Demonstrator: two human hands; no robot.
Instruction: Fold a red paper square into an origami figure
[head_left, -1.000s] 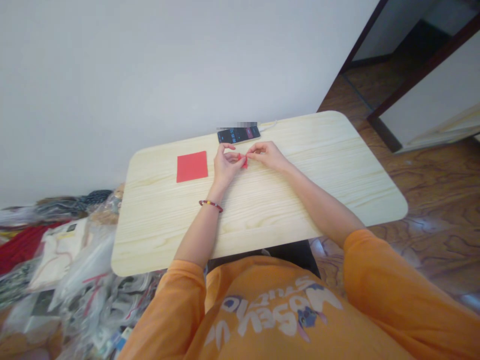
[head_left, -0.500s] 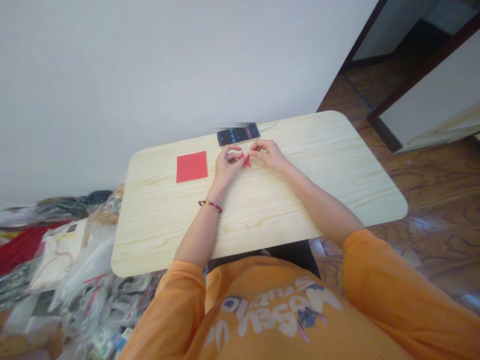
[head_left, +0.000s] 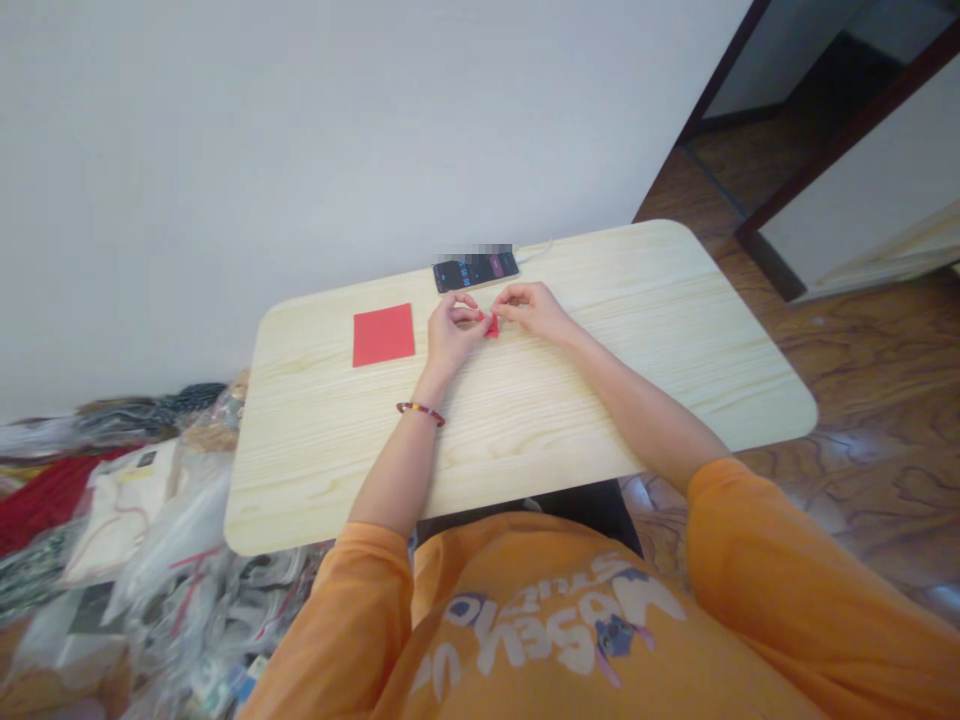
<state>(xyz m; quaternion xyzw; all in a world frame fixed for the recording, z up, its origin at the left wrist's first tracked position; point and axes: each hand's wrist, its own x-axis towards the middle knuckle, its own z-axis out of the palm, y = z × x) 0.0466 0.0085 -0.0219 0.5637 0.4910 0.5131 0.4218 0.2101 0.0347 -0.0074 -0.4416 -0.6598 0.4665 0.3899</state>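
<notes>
A small folded red paper (head_left: pixel 493 328) is pinched between my two hands, just above the middle of the table (head_left: pixel 525 410). My left hand (head_left: pixel 451 332) grips its left side between thumb and fingers. From the right, my right hand (head_left: pixel 531 305) pinches its upper edge with the fingertips. Fingers cover much of the paper, so its exact shape cannot be made out. To the left of my left hand lies a square red sheet of paper (head_left: pixel 383 335), flat on the tabletop.
A phone (head_left: pixel 476 271) with a lit screen and a white cable (head_left: pixel 536 252) lies at the back edge, against the wall (head_left: pixel 315 130). Plastic-wrapped clothes (head_left: pixel 172 540) are piled on the left. Wooden floor (head_left: pixel 870 400) and a doorway are on the right.
Both hands have shifted very slightly to the left with the folded red paper, and the right fingertips sit closer to the left ones. The square sheet and the phone stay put.
</notes>
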